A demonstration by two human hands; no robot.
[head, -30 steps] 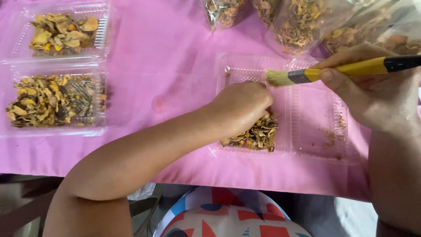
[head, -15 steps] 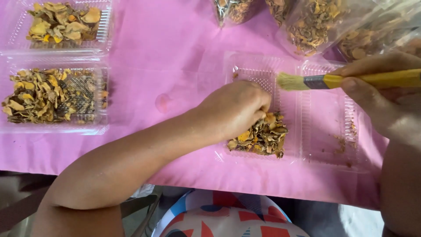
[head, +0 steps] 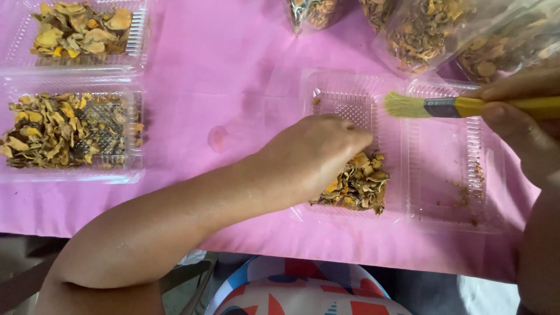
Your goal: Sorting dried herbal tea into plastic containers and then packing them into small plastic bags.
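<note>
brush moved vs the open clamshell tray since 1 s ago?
Yes. The brush in the right hand has moved rightward and a bit down relative to the clear clamshell tray; bristles now over its hinge.

Hands: two, the left hand (head: 315,154) and the right hand (head: 525,122)
Brushes: one, a yellow-handled brush (head: 466,107)
Clear hinged boxes: two, a filled box (head: 137,125) at the desk's left edge, an open box (head: 402,146) right of the middle
Clear bags of dried slices: at least three along the far edge, cut off by the frame
</note>
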